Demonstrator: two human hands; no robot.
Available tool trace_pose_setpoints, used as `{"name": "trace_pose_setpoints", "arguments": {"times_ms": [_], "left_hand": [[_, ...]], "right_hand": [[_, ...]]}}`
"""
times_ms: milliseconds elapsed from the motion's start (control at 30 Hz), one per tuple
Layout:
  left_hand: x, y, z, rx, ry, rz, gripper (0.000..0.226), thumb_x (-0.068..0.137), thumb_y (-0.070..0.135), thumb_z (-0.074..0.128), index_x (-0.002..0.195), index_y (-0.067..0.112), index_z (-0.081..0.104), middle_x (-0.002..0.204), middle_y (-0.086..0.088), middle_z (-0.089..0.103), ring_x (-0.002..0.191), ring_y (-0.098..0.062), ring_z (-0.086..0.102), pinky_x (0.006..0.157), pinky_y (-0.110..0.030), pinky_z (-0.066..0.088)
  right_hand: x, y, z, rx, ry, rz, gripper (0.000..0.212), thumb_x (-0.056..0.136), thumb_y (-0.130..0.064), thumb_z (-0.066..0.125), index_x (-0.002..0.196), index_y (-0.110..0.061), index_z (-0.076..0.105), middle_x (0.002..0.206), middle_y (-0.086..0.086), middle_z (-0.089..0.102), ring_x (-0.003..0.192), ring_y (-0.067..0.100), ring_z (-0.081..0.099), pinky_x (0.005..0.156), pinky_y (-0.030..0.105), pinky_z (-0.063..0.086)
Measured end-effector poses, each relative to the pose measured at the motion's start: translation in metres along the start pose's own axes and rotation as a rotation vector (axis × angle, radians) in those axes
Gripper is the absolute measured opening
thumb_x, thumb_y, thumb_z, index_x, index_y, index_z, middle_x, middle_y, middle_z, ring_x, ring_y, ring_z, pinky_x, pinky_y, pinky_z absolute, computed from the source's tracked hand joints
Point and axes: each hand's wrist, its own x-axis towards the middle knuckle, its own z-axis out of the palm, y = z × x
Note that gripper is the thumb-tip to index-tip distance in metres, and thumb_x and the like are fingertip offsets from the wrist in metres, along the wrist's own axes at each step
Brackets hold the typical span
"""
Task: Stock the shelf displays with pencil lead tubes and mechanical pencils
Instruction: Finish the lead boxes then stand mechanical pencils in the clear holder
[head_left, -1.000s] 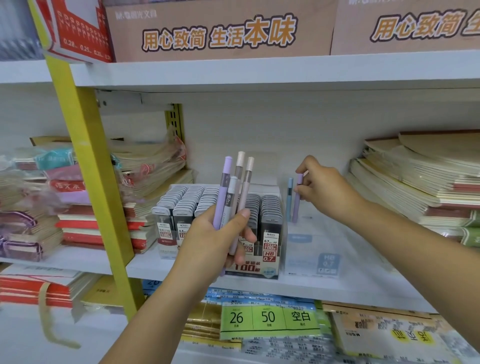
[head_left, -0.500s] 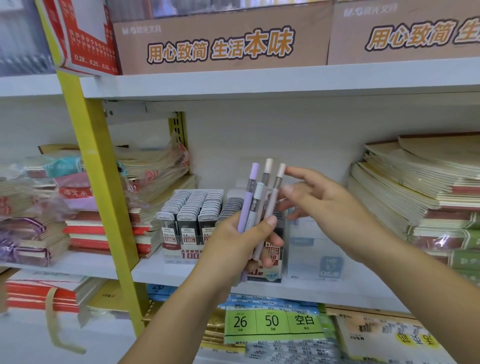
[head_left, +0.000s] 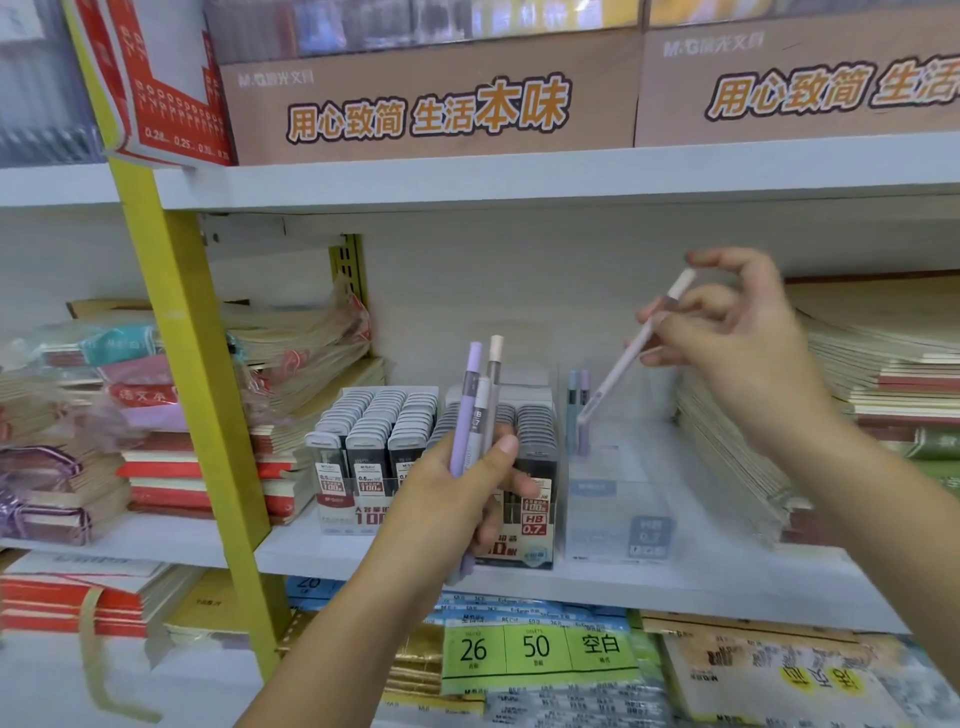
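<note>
Right hand (head_left: 748, 343) pinches a pale pink mechanical pencil (head_left: 623, 364) near its top, tilted tip-down over a clear display box (head_left: 618, 499) where two pencils (head_left: 577, 410) stand. Left hand (head_left: 457, 493) grips three more pencils (head_left: 475, 395) upright before lead tube trays (head_left: 374, 431) on a white shelf (head_left: 675, 582), stacked notebooks (head_left: 883, 374) alongside.

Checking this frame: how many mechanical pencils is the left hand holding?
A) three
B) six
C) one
A: the left hand grips three upright pencils, one purple, one white and one with a pale pink cap. The right hand pinches a separate pink pencil, tilted towards the clear display box.
</note>
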Motion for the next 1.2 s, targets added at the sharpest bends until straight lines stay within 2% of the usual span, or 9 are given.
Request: {"name": "trace_pose_setpoints", "arguments": {"times_ms": [100, 200, 367, 633, 833, 933, 1000, 1100, 1200], "left_hand": [[-0.001, -0.002, -0.003, -0.014, 0.018, 0.036, 0.017, 0.082, 0.057, 0.065, 0.095, 0.046, 0.066, 0.081, 0.001, 0.073, 0.042, -0.008, 0.041, 0.041, -0.023, 0.032], [-0.001, -0.004, -0.003, -0.001, 0.014, 0.056, 0.012, 0.089, 0.055, 0.063, 0.098, 0.047, 0.066, 0.081, 0.001, 0.073, 0.042, -0.009, 0.042, 0.042, -0.023, 0.032], [0.000, -0.004, -0.003, 0.007, -0.003, 0.058, 0.019, 0.083, 0.058, 0.062, 0.100, 0.048, 0.067, 0.079, 0.002, 0.072, 0.041, -0.010, 0.043, 0.040, -0.022, 0.033], [0.002, -0.004, -0.006, -0.009, -0.006, 0.058, 0.019, 0.083, 0.056, 0.064, 0.100, 0.047, 0.068, 0.077, 0.001, 0.071, 0.041, -0.010, 0.043, 0.042, -0.023, 0.033], [-0.002, -0.003, -0.004, -0.085, -0.015, 0.014, 0.034, 0.072, 0.056, 0.069, 0.102, 0.039, 0.072, 0.078, -0.001, 0.072, 0.043, -0.012, 0.049, 0.040, -0.020, 0.037], [-0.003, -0.001, -0.003, -0.135, -0.040, -0.017, 0.040, 0.076, 0.050, 0.069, 0.109, 0.030, 0.072, 0.082, -0.003, 0.073, 0.046, -0.014, 0.055, 0.040, -0.020, 0.037], [-0.003, 0.001, -0.002, -0.137, -0.064, -0.027, 0.029, 0.081, 0.045, 0.068, 0.105, 0.030, 0.074, 0.084, -0.003, 0.073, 0.048, -0.014, 0.057, 0.040, -0.020, 0.039], [-0.002, 0.003, 0.004, -0.128, -0.087, -0.031, 0.021, 0.082, 0.041, 0.067, 0.098, 0.031, 0.076, 0.084, -0.004, 0.073, 0.051, -0.015, 0.059, 0.042, -0.021, 0.040], [-0.001, 0.004, 0.013, -0.110, -0.109, -0.027, 0.013, 0.083, 0.040, 0.068, 0.091, 0.035, 0.076, 0.084, -0.004, 0.075, 0.053, -0.014, 0.060, 0.043, -0.021, 0.041]], "right_hand": [[0.016, 0.016, -0.009, -0.414, -0.099, -0.073, 0.041, 0.087, -0.003, 0.065, 0.097, -0.038, 0.047, 0.089, 0.002, 0.069, 0.079, 0.018, 0.071, 0.068, 0.031, 0.059], [0.020, 0.044, -0.006, -0.732, -0.208, -0.111, 0.030, 0.088, -0.013, 0.066, 0.100, -0.030, 0.044, 0.089, -0.005, 0.065, 0.078, 0.014, 0.069, 0.071, 0.033, 0.056], [0.022, 0.069, 0.000, -0.851, -0.328, -0.143, 0.032, 0.090, -0.013, 0.062, 0.096, -0.032, 0.036, 0.083, -0.007, 0.060, 0.074, 0.016, 0.066, 0.071, 0.037, 0.055], [0.022, 0.074, 0.008, -0.929, -0.383, -0.085, 0.023, 0.090, -0.015, 0.064, 0.099, -0.019, 0.044, 0.078, 0.001, 0.065, 0.073, 0.020, 0.065, 0.071, 0.038, 0.055], [0.022, 0.075, 0.018, -1.234, -0.389, -0.174, 0.018, 0.088, -0.020, 0.068, 0.101, -0.009, 0.060, 0.107, 0.011, 0.055, 0.090, 0.025, 0.054, 0.073, 0.030, 0.039], [0.019, 0.069, 0.015, -1.194, -0.297, -0.177, 0.022, 0.090, -0.016, 0.066, 0.109, -0.004, 0.066, 0.116, 0.013, 0.050, 0.099, 0.026, 0.054, 0.085, 0.025, 0.037], [0.013, 0.059, 0.014, -1.063, -0.174, -0.190, 0.020, 0.093, -0.019, 0.062, 0.111, -0.010, 0.067, 0.114, 0.006, 0.054, 0.094, 0.019, 0.057, 0.084, 0.018, 0.036], [-0.004, 0.034, 0.025, -0.501, -0.207, 0.068, 0.013, 0.094, -0.032, 0.058, 0.099, -0.028, 0.069, 0.092, -0.009, 0.071, 0.080, 0.006, 0.063, 0.071, 0.019, 0.044], [-0.020, 0.018, 0.037, -0.128, -0.355, 0.229, 0.022, 0.091, -0.027, 0.064, 0.111, -0.034, 0.063, 0.089, -0.009, 0.076, 0.081, 0.005, 0.069, 0.066, 0.017, 0.051]]}}
